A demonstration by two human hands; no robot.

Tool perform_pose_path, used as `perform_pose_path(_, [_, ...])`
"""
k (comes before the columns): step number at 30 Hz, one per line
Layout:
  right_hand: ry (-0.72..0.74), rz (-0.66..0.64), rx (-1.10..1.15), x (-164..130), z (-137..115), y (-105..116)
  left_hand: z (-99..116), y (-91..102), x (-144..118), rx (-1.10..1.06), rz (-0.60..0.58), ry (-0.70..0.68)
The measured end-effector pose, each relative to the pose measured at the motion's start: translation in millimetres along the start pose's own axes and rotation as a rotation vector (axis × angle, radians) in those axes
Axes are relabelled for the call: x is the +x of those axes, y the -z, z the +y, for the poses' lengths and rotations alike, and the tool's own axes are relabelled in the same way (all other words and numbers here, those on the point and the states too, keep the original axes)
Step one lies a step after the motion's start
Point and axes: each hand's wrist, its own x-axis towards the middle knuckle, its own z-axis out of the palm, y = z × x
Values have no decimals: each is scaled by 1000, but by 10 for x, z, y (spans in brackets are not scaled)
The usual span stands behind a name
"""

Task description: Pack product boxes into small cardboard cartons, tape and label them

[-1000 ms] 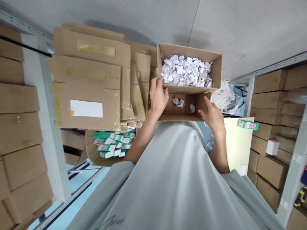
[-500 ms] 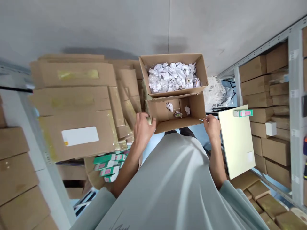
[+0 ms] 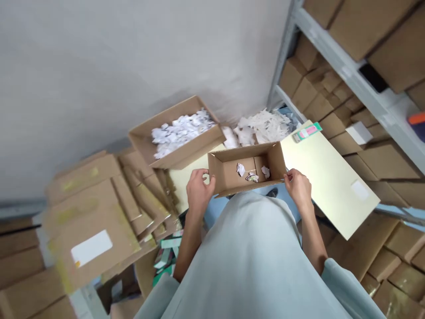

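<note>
Both hands grip one small open-topped brown cardboard box point(image 3: 246, 173), one at each short end: left hand point(image 3: 198, 192) wrapped round the near left corner with fingers curled onto the wall, right hand point(image 3: 299, 188) closed on the near right corner, thumb on the rim. Box is carried level in front of the chest, clear of any surface, mouth upward; the two-ended hold probably serves to keep the contents from tipping out.

Contents: three small crumpled white paper scraps point(image 3: 251, 172) on the box floor, otherwise bare cardboard.

Adjacent items:
- Larger open brown carton point(image 3: 159, 153), tilted in this view, filled with crumpled white paper wads point(image 3: 179, 133); just beyond and to the left of the held box, not touching it.
- Loose heap of white shredded paper point(image 3: 260, 128) on the floor beyond the box.
- Pale yellow flat board point(image 3: 328, 177) lying to the right, bearing a small green-and-pink packet point(image 3: 307, 132) at its far edge.
- Stack of flattened brown cartons with yellowed tape point(image 3: 99, 208) to the left, one with a white label.
- Green-and-pink packets point(image 3: 166, 254) low down beside the left forearm.

Surface and room: grey concrete floor point(image 3: 133, 57); grey metal shelving point(image 3: 361, 84) at right, stocked with sealed brown cartons. Storeroom setting.
</note>
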Motion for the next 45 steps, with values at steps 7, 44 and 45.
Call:
perform_pose_path(7, [-342, 145, 252, -230, 1775, 260, 1599, -1395, 164, -164, -262, -156])
perform_pose_path(44, [-1202, 281, 259, 285, 2350, 418, 3085, -4741, 1744, 335, -840, -352])
perform_pose_path(45, [-1198, 278, 262, 279, 2358, 422, 3096, -4750, 1764, 310, -819, -321])
